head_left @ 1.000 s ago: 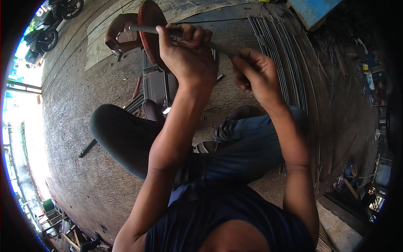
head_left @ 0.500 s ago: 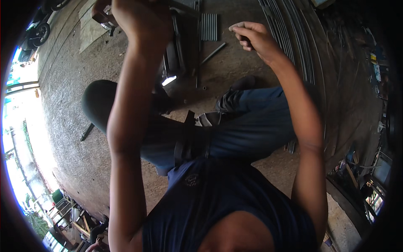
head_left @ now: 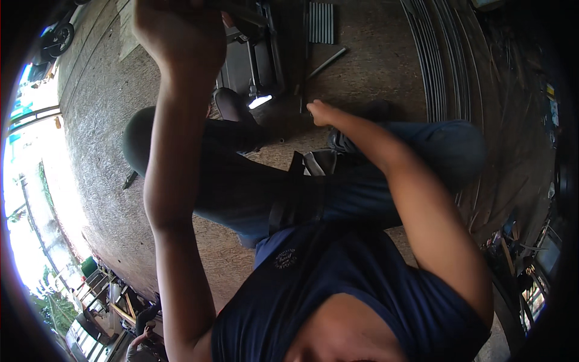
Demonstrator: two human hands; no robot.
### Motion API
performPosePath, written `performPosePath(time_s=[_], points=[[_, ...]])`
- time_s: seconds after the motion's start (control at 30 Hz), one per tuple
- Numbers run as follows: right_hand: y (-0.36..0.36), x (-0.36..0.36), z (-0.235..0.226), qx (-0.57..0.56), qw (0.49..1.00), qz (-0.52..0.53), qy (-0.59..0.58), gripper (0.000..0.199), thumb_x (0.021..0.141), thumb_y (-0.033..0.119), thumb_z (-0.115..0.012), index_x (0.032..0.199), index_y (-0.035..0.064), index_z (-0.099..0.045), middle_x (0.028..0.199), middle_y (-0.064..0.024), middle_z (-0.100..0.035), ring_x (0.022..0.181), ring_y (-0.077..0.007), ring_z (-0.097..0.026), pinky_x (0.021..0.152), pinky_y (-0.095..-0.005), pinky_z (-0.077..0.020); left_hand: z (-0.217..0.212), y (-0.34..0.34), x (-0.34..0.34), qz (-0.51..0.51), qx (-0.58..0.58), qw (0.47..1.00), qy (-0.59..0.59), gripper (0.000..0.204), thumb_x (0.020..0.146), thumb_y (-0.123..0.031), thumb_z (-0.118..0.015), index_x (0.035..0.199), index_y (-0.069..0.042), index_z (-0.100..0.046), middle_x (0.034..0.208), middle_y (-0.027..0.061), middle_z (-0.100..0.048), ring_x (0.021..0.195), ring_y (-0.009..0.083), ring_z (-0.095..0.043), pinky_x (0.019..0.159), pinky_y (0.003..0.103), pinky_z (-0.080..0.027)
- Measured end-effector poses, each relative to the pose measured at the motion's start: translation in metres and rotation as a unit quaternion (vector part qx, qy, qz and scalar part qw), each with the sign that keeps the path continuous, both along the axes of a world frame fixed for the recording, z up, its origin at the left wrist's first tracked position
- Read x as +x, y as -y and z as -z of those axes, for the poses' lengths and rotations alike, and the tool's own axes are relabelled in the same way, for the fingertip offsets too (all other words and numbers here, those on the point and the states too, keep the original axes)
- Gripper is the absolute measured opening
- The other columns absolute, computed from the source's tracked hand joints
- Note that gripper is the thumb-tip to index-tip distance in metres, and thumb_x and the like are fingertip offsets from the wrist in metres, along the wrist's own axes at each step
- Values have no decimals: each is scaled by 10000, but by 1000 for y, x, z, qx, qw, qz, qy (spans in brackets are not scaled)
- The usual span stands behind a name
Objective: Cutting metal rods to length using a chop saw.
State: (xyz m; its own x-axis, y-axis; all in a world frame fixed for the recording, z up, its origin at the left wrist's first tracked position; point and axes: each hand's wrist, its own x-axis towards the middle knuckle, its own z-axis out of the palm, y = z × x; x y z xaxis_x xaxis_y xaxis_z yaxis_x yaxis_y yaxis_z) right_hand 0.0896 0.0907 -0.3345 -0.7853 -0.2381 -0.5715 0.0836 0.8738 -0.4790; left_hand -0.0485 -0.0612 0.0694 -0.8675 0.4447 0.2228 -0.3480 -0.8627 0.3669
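Observation:
My left hand [head_left: 181, 36] is raised at the top edge, over a dark metal machine [head_left: 238, 66] with a frame and flat base. Its fingers are hidden or cut off, so its grip does not show. My right hand [head_left: 319, 113] is closed, low above the floor between my legs. Beside its fingertips ends a long thin dark bar [head_left: 306, 66]; whether the fingers touch it, or what they hold, I cannot make out. A short grey tube [head_left: 327, 62] lies slanted on the floor beyond. Farther off, several cut grey tubes [head_left: 321, 23] rest side by side.
Long metal tubes [head_left: 428, 66] run along the floor at the right. My bent knees [head_left: 461, 148] flank the work area. A small ring-like piece [head_left: 282, 140] lies near my foot. A motorbike wheel [head_left: 60, 39] shows far left, and another person [head_left: 148, 344] at lower left.
My right hand has come down and to the left, from beyond my right knee to beside the long bar's end. My left hand stays high, shifted slightly. The whole view has swung a little.

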Motion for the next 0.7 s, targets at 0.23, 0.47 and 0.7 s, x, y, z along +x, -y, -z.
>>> performPosePath(time_s=[0.23, 0.47, 0.7], points=[[15, 29, 101, -55, 987, 59, -139, 350, 765, -29, -608, 1108, 41, -614, 1260, -295, -527, 1141, -421, -545, 949, -443, -468, -16, 3, 6, -290, -176, 938, 70, 263, 908, -276, -521, 936, -22, -462, 730, 53, -425, 571, 142, -369, 596, 314, -376], [-59, -127, -129, -468, 662, 561, -169, 76, 827, 39, -680, 898, 14, -668, 787, -69, -680, 709, -136, -649, 654, -257, -522, -30, 26, -19, -209, -110, 971, 32, 210, 931, -260, -508, 933, -51, -487, 612, -38, -288, 500, 104, -299, 501, 252, -320], [-33, -82, -384, -556, 641, 180, -498, 242, 808, -79, -669, 1039, -10, -654, 938, -91, -668, 859, -147, -672, 788, -257, -575, -58, 8, -17, -174, -38, 984, -28, 261, 996, -269, -379, 908, -52, -495, 548, -40, -230, 462, 101, -223, 472, 236, -303]])
